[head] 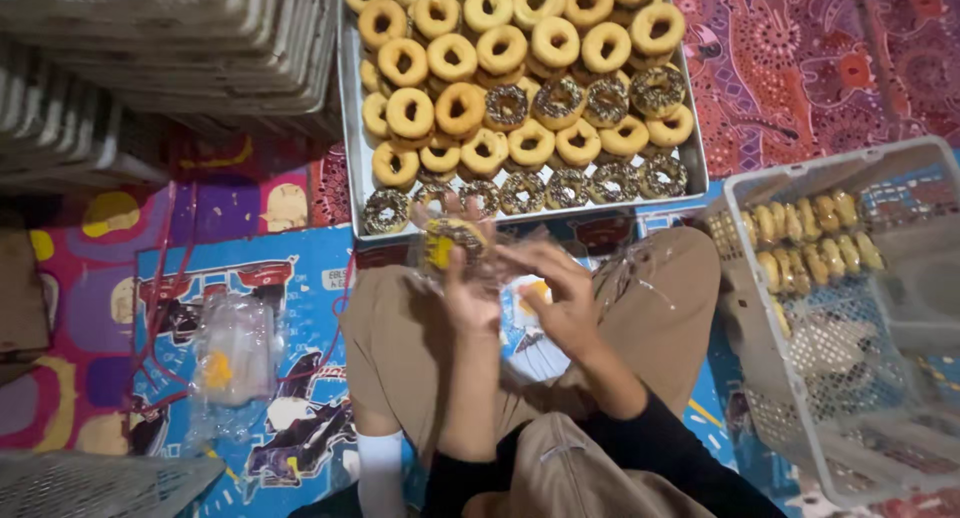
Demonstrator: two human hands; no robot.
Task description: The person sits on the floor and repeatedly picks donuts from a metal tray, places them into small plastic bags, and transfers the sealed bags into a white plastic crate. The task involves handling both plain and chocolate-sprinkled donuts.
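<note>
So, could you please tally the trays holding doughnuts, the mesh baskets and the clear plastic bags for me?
Tray of doughnuts: 1
White mesh baskets: 2
Clear plastic bags: 2, one in the fingers, one on the mat
Total: 5

Two hands, left [470,303] and right [562,300], share one bagged doughnut [452,240], beside one metal tray [352,148] piled with too many doughnuts [500,50] to count surely, one white basket [905,158] of packed doughnuts, and one loose pile of bags [232,350].
</note>
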